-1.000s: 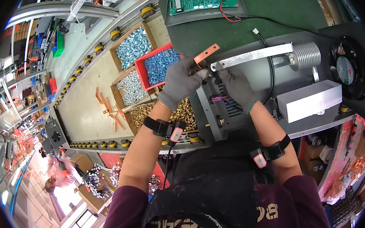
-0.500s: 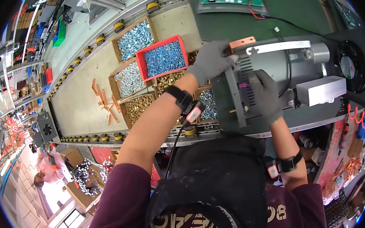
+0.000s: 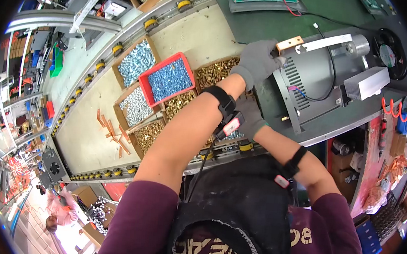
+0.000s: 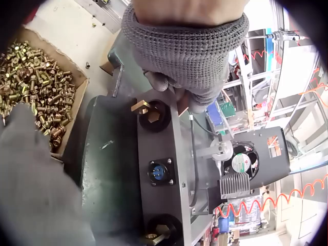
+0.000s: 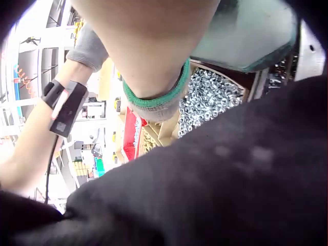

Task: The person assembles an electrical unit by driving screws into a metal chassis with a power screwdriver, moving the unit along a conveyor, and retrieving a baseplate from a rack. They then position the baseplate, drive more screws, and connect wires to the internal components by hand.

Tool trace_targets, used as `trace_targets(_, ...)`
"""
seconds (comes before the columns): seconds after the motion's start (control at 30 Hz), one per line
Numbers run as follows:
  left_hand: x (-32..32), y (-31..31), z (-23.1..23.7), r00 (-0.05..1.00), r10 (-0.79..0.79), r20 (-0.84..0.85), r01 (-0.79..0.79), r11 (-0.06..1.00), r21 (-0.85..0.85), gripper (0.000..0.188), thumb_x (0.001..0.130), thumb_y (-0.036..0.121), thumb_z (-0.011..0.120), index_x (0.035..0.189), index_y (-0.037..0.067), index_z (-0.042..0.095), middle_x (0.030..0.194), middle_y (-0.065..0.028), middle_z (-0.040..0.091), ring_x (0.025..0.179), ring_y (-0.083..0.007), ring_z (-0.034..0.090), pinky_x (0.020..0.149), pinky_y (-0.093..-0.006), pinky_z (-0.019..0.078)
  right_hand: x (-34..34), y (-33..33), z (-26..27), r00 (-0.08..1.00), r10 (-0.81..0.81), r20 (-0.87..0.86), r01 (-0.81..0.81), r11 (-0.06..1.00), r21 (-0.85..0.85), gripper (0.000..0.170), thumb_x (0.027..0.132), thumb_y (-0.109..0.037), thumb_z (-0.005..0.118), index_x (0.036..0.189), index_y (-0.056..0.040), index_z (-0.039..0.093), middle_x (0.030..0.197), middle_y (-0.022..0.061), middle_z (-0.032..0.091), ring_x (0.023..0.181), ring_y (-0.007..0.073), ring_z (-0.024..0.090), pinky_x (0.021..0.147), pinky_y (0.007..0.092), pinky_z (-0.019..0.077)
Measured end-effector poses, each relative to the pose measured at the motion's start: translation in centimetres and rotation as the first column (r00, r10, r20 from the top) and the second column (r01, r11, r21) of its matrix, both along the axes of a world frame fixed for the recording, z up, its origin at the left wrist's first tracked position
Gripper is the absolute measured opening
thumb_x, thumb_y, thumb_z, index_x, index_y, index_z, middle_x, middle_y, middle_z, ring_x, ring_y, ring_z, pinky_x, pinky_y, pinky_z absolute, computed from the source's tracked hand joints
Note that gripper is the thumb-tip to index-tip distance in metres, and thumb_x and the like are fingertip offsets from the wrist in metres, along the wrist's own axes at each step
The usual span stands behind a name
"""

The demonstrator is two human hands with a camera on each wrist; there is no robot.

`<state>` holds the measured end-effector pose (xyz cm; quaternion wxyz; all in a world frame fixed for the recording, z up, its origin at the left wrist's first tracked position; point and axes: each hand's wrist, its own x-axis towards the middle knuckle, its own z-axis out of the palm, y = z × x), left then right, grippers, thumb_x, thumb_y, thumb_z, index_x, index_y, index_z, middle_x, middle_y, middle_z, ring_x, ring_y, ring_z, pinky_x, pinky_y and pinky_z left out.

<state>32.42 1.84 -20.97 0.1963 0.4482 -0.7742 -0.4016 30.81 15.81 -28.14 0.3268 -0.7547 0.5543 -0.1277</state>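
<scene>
We log loose copper strips [image 3: 109,127] at far left, then a red bin [image 3: 146,92] of blue-tinted fasteners [image 3: 170,80]. Next, near brass-coloured bolts [image 4: 38,84], comes the gloved right hand [image 3: 251,119]; its fingers are hidden, so we cannot tell their state. Rightward, we see the gloved left hand [image 3: 259,59] gripping a copper bar [image 3: 290,43] at the grey chassis [image 3: 313,64] corner, beside a silver bar [image 3: 324,43].
</scene>
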Motion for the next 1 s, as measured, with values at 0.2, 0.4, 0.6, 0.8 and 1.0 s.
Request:
trace_targets(0.2, -0.1, 0.0, 1.0, 0.999, 0.004, 0.035, -0.005, 0.999, 0.052, 0.028, 0.074, 0.026, 0.07, 0.094, 0.007, 0.063, 0.078, -0.0102, 0.064, 0.067, -0.0205, 0.062, 0.065, -0.0319, 0.0486, 2.9, -4.3, -6.2, 0.897, -0.321, 0.305, 0.226, 0.924, 0.308, 0.045, 0.09, -0.025, 0.05, 0.129, -0.0037, 0.041, 0.133, 0.0147, 0.046, 0.125, 0.027, 0.042, 0.103, 0.0341, 0.0344)
trace_targets(0.4, -0.1, -0.2, 1.2, 1.0, 0.009, 0.026, -0.01, 0.998, 0.061, 0.033, 0.073, 0.029, 0.07, 0.094, 0.006, 0.062, 0.079, -0.0138, 0.062, 0.07, -0.0267, 0.062, 0.066, -0.0348, 0.0493, 2.8, -4.1, -7.2, 0.961, -0.209, 0.18, 0.13, 0.919, 0.372, 0.053, 0.092, -0.033, 0.044, 0.136, -0.0061, 0.033, 0.14, 0.0139, 0.038, 0.129, 0.0255, 0.037, 0.107, 0.0344, 0.0286)
trace_targets(0.6, -0.2, -0.3, 2.0, 0.997, 0.009, 0.076, -0.014, 0.998, 0.056, 0.036, 0.075, 0.032, 0.067, 0.095, 0.004, 0.06, 0.08, -0.0168, 0.061, 0.074, -0.0316, 0.06, 0.068, -0.0376, 0.0482, 3.0, -5.3, -11.9, 0.967, -0.157, 0.199, 0.128, 0.98, 0.154, 0.05, 0.094, -0.032, 0.042, 0.136, -0.0066, 0.033, 0.141, 0.0137, 0.037, 0.131, 0.0257, 0.034, 0.109, 0.0367, 0.0249)
trace_targets(0.8, -0.4, -0.6, 1.9, 0.997, 0.015, 0.074, -0.021, 0.997, 0.081, 0.035, 0.076, 0.032, 0.068, 0.095, 0.003, 0.06, 0.08, -0.0162, 0.061, 0.074, -0.0305, 0.059, 0.069, -0.0376, 0.0472, -0.7, -5.9, -2.8, 0.997, 0.014, 0.074, -0.027, 0.982, 0.189, 0.05, 0.093, -0.029, 0.047, 0.136, -0.0075, 0.034, 0.141, 0.0145, 0.034, 0.129, 0.0262, 0.035, 0.107, 0.0385, 0.0263)
trace_targets(1.0, 0.1, -1.0, 2.8, 0.996, -0.037, 0.075, 0.018, 0.971, 0.237, 0.031, 0.076, 0.029, 0.067, 0.093, 0.003, 0.06, 0.082, -0.016, 0.062, 0.079, -0.0325, 0.06, 0.071, -0.039, 0.0474, -8.5, -3.8, 6.8, 0.499, -0.207, 0.841, -0.165, 0.931, 0.327, 0.03, 0.089, -0.016, 0.053, 0.114, -0.0011, 0.053, 0.112, 0.014, 0.054, 0.092, 0.0205, 0.057, 0.076, 0.0294, 0.047)
